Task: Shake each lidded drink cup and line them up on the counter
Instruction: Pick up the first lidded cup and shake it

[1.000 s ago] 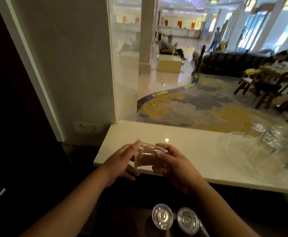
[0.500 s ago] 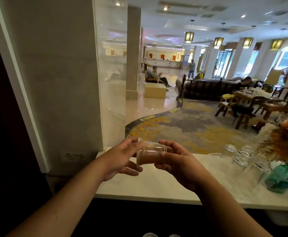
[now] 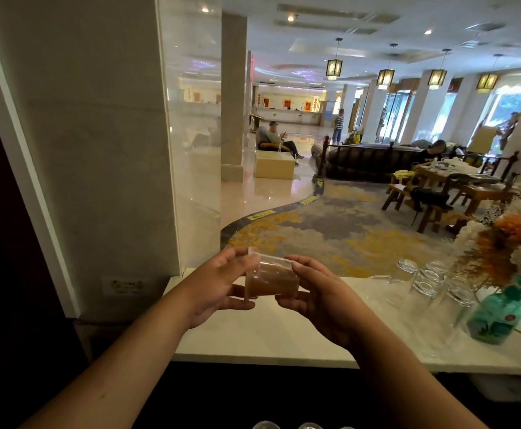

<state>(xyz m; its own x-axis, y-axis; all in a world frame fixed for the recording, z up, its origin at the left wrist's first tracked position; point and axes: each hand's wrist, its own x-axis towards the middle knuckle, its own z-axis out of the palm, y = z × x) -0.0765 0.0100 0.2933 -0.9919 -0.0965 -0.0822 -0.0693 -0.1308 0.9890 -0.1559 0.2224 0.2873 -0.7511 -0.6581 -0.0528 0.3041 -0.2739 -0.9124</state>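
Note:
A clear lidded drink cup [image 3: 271, 278] with brown liquid lies on its side in the air above the white counter [image 3: 284, 335]. Its lid end points left. My left hand [image 3: 219, 283] grips the lid end and my right hand [image 3: 318, 292] grips the base end. The tops of other lidded cups [image 3: 265, 425] peek in at the bottom edge of the view, below the counter.
Several upturned clear glasses [image 3: 423, 278] stand on the counter to the right, beside a teal bottle [image 3: 494, 317] and a bunch of orange and white flowers [image 3: 509, 243]. A wall and glass pane [image 3: 191, 150] close off the left. A lobby lies beyond.
The view has tilted upward, so the counter sits lower in frame and the cups below have nearly left it. Both hands still hold the sideways cup, now tipped slightly differently.

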